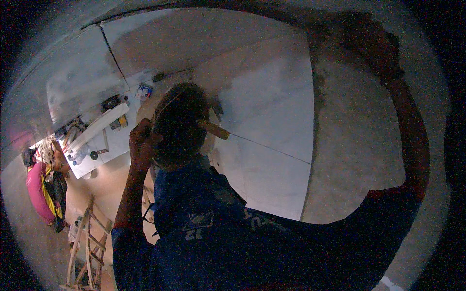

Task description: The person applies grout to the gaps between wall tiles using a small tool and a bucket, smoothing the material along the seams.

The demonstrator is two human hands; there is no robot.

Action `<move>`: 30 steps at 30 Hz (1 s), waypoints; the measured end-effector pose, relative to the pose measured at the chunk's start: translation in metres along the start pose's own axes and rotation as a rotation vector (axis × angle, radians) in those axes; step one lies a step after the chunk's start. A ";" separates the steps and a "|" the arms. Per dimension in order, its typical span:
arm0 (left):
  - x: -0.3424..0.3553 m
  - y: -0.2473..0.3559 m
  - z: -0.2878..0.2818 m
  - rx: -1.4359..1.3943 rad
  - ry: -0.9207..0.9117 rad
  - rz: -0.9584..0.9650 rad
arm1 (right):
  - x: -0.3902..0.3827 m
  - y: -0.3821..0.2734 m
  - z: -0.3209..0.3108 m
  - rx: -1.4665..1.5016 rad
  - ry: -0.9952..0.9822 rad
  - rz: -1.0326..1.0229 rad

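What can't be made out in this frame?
All in the head view:
Right hand: fingers and anything held, lost in shadow.
Left hand: some fingers, hidden behind the dark round object.
Wooden handle: inner end, lost in darkness.
Small round item at left: too small and grainy.

A dark, rounded, bowl-like vessel (180, 127) was held by the left hand (143, 140), its inside too dim to read; a short light-brown wooden handle (215, 130) jutted past its right rim, sloping down.
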State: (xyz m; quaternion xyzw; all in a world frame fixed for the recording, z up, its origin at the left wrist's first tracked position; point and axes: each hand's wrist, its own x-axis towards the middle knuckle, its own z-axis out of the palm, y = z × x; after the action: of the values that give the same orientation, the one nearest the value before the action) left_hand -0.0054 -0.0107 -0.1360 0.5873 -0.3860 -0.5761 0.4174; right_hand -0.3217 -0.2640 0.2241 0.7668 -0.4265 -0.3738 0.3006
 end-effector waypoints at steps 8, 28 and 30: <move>0.002 -0.015 0.004 -0.137 0.002 -0.051 | 0.023 -0.038 0.044 -0.011 -0.005 -0.098; 0.018 -0.012 0.011 -0.023 0.075 -0.058 | 0.059 -0.069 0.063 -0.008 -0.118 0.073; 0.020 0.002 0.018 -0.051 0.086 -0.009 | 0.056 -0.059 0.085 0.067 -0.036 0.138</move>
State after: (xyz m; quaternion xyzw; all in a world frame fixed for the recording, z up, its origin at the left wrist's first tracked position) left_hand -0.0223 -0.0308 -0.1411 0.6022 -0.3502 -0.5619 0.4461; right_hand -0.3472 -0.2985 0.1146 0.7385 -0.4959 -0.3514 0.2921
